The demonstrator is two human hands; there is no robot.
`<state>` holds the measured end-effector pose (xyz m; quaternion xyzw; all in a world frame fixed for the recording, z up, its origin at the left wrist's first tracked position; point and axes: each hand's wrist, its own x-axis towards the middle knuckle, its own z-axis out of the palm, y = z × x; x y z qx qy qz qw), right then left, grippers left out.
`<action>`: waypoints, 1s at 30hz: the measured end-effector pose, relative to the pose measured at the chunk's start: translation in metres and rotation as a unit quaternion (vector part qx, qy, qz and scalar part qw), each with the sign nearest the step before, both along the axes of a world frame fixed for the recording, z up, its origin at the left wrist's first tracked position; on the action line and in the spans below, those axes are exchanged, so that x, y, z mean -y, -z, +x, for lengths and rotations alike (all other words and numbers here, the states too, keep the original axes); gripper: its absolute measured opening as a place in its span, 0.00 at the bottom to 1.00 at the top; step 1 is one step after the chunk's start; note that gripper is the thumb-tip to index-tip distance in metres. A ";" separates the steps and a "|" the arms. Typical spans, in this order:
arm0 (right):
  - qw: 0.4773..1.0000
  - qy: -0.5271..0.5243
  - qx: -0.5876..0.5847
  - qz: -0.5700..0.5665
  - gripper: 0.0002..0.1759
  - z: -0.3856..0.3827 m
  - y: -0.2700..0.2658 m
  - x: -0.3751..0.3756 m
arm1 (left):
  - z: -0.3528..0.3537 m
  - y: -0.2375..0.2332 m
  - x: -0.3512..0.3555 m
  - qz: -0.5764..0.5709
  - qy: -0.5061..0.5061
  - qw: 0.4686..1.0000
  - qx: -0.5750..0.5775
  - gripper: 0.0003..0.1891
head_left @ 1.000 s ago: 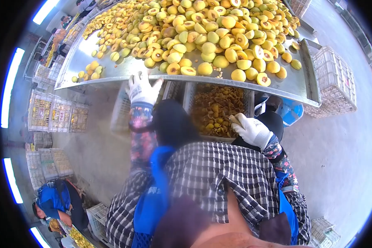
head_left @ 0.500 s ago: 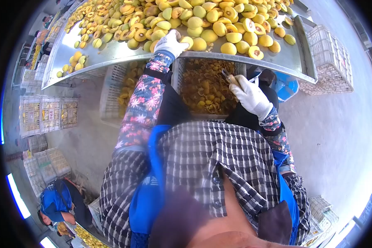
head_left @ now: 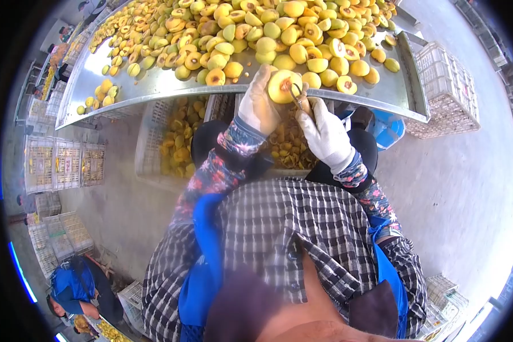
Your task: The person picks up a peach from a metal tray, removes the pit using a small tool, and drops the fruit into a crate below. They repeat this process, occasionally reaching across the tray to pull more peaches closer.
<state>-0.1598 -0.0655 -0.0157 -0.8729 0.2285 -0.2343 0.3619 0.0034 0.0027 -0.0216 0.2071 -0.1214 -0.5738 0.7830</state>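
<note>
Your left hand (head_left: 259,108) pinches a halved fruit (head_left: 278,88) between thumb and fingers, with the cut face turned up toward you. The flesh is yellow and the centre reddish-brown. Your right hand (head_left: 328,137) is closed around the handle of a small tool (head_left: 295,96); its metal loop lies over the cut face near the centre. Whether the loop has entered the flesh cannot be told from this view. Both hands wear white gloves and are close together at the front edge of the metal tabletop (head_left: 409,97). The halved fruit overlaps that edge in the view.

Beyond your hands, a large fruit pile (head_left: 239,31) covers much of the tabletop, with some pieces cut side up. A small fruit cluster (head_left: 101,97) lies apart at the left end.

Below the front edge, locate two containers: a left crate (head_left: 147,139) bearing yellow fruit pieces and, partly hidden behind your hands, a container of brownish scraps (head_left: 290,149). A blue item (head_left: 386,128) is to the right of your knee. A white crate (head_left: 447,94) is beside the right end of the tabletop; stacked crates (head_left: 65,164) are at left.
</note>
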 end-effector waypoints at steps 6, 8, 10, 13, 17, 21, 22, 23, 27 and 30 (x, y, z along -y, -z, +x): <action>0.997 -0.003 0.052 -0.050 0.18 0.002 -0.002 -0.005 | -0.001 0.034 0.001 0.066 -0.157 0.832 0.528 0.17; 0.997 -0.002 0.065 -0.051 0.19 0.002 -0.001 -0.006 | -0.005 0.027 -0.004 0.081 -0.250 0.665 0.699 0.14; 0.997 0.001 0.052 -0.050 0.19 0.003 -0.002 -0.008 | -0.009 0.036 -0.001 0.046 -0.271 0.709 0.649 0.15; 0.997 0.005 0.052 -0.054 0.17 0.007 0.003 -0.010 | -0.019 0.002 -0.002 0.022 -0.157 0.944 0.290 0.17; 0.996 -0.017 0.048 -0.078 0.15 0.006 0.006 -0.008 | -0.026 -0.008 0.002 0.077 -0.127 0.981 0.123 0.20; 0.993 -0.020 -0.011 -0.112 0.15 0.002 0.000 -0.003 | -0.020 0.006 -0.001 0.078 -0.117 0.958 0.249 0.21; 0.993 -0.018 -0.028 -0.112 0.15 0.002 0.001 -0.003 | -0.019 0.007 0.001 0.087 -0.112 0.961 0.236 0.22; 0.996 -0.023 -0.007 -0.084 0.15 0.002 0.003 -0.003 | -0.018 0.008 0.002 0.096 -0.107 0.964 0.224 0.22; 0.997 -0.012 0.066 -0.037 0.15 0.007 0.023 -0.002 | -0.032 0.004 0.008 0.083 -0.157 0.976 0.126 0.24; 0.999 -0.010 0.043 -0.019 0.16 0.005 0.014 0.006 | -0.027 -0.005 0.010 0.080 -0.093 0.979 0.163 0.27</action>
